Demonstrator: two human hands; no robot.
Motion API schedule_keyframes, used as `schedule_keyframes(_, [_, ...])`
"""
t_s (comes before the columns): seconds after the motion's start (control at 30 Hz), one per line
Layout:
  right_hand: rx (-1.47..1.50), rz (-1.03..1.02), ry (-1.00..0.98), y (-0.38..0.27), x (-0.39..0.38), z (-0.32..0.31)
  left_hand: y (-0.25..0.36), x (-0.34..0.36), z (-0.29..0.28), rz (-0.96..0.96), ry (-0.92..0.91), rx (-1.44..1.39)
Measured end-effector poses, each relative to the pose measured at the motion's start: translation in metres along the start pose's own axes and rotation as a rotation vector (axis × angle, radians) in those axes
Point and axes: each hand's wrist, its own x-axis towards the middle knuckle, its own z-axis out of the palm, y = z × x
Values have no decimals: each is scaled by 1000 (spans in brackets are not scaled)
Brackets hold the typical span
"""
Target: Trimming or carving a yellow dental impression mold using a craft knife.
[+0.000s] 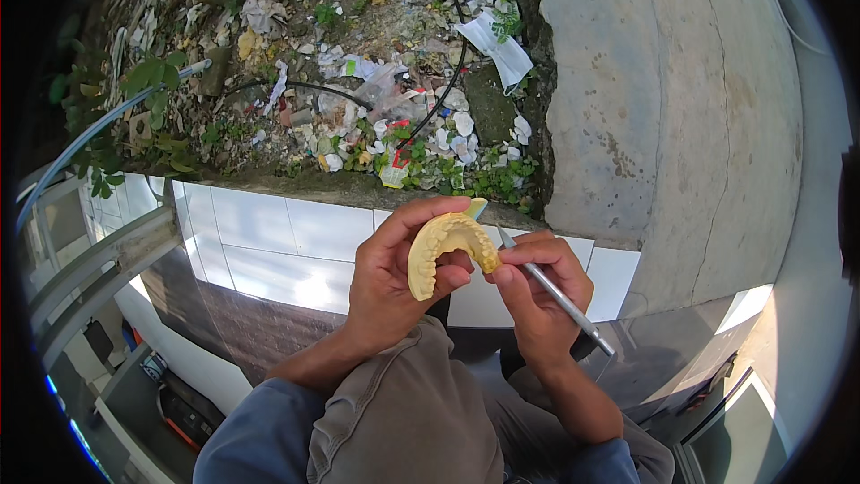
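Observation:
A pale yellow dental cast (pixel 453 237), shaped like a horseshoe with a row of teeth, is held up above my knees. My left hand (pixel 387 267) wraps round its left side and back, fingers behind and thumb inside the arch. On the other side, my right hand (pixel 545 291) pinches the cast's right end with thumb and finger. The same hand also holds a slim silver craft knife (pixel 571 309), slanted with its pointed tip up beside the cast and its butt end down to the right. Part of the left fingers is hidden behind the cast.
White tiles (pixel 269 229) form a ledge in front of me. Beyond lies ground strewn with litter, with a black hose (pixel 461 45) and a face mask (pixel 498 49). Cracked concrete (pixel 672 125) stretches to the right. A metal railing (pixel 107 255) stands at the left.

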Motion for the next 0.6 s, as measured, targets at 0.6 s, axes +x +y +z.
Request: schedule_keyframes(0.6, [-469, -6, 159, 162, 9, -42, -38, 6, -22, -115, 369, 58])
